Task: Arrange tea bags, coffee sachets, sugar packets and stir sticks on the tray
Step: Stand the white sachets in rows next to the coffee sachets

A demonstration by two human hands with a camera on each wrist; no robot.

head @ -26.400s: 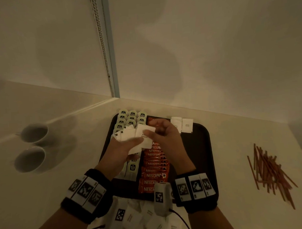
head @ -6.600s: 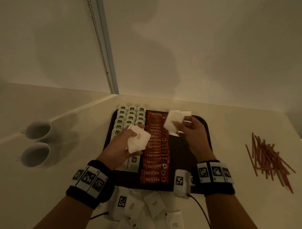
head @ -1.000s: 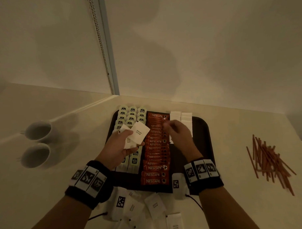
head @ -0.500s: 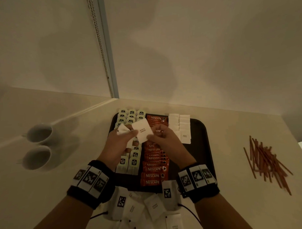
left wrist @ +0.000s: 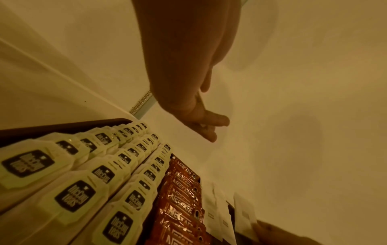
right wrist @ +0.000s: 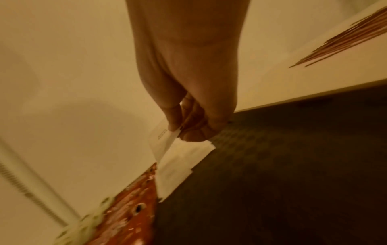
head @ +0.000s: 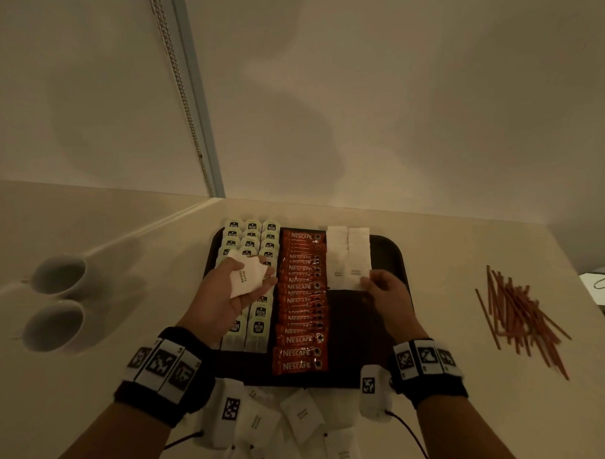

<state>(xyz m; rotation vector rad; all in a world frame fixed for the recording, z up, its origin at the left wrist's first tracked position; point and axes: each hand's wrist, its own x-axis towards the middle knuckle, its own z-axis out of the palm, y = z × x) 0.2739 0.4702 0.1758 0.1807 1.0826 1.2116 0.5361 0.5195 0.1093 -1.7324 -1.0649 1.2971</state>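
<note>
Right hand (head: 385,295) just carried over a white paper sugar packet (head: 358,274), pinching it onto the rows mid-frame on the dark plastic tray (head: 387,250); left hand (head: 228,293) cups the spare white packets (head: 246,277).

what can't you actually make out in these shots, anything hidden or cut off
- Head view: how many sugar packets the left hand holds; the top white sugar packet covers any beneath.
- Head view: tea bags under that hand are hidden.
- Head view: loose packets near the tray are cut off by the bottom edge.
- Right wrist view: print on the packet pinched by the right hand is blurred.
</note>
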